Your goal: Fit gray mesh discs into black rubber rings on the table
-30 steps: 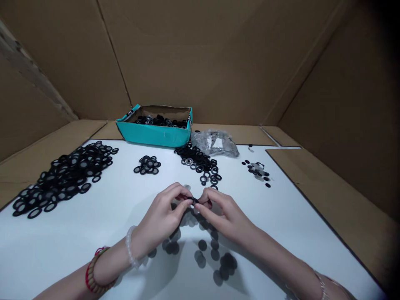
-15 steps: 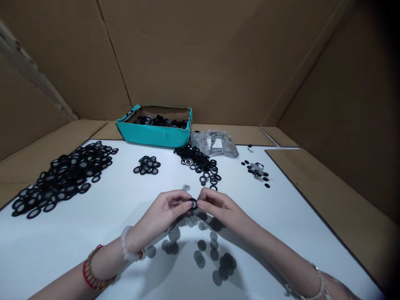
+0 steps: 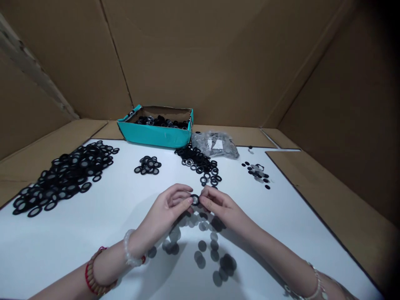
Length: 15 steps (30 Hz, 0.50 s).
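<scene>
Between my two hands a small black ring (image 3: 195,200) with a pale centre is held above the white table (image 3: 125,233). My left hand (image 3: 173,204) pinches its left edge with thumb and fingers. The right edge sits in the fingertips of my right hand (image 3: 218,204). Whether a disc fills the ring's centre, I cannot tell for sure. Below and in front of the hands lie scattered thin grey discs (image 3: 200,259), some overlapping, with a darker stack of discs (image 3: 228,262) to the right.
A large pile of black rings with pale centres (image 3: 68,175) spreads at left, a smaller heap (image 3: 148,165) nearer the middle. Behind stand a teal box (image 3: 153,134) of rings, loose black rings (image 3: 200,160) and a clear bag (image 3: 215,143). Small black discs (image 3: 258,171) lie right. Cardboard walls (image 3: 203,62) surround the table.
Both hands have shifted very slightly, and the ring between them now faces the camera more, with more of its outline showing. The left fingers are a little more spread.
</scene>
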Tool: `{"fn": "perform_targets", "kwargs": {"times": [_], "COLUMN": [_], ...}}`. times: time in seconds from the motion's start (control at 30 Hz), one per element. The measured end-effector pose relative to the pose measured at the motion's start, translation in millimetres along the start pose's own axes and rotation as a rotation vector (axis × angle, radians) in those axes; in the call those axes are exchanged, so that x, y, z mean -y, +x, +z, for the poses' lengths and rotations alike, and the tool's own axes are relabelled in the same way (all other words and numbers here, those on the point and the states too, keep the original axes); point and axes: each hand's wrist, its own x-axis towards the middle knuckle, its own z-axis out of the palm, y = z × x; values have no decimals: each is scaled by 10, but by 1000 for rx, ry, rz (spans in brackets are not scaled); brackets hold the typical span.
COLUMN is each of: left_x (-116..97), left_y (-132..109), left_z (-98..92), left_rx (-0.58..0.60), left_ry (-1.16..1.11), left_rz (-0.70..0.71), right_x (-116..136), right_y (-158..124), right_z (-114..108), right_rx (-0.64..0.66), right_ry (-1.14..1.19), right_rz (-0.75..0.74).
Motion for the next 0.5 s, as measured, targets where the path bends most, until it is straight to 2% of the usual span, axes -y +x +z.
{"fn": "perform_targets", "kwargs": {"times": [0.13,0.33,0.5], "left_x": [58,93,97], "left_y": [22,16,13], "left_z": [-23,-26,-13], "left_rx": [-12,-21,12], "left_ry": [-52,-27,-16], "left_rz": [5,56,77], "right_x": [-34,66,111], "right_y": [6,-63,-79], "right_z": [29,71,93], "right_rx": [20,32,39], "right_ry": [-15,-251,-347], "right_rz": [-4,-49,-98]}}
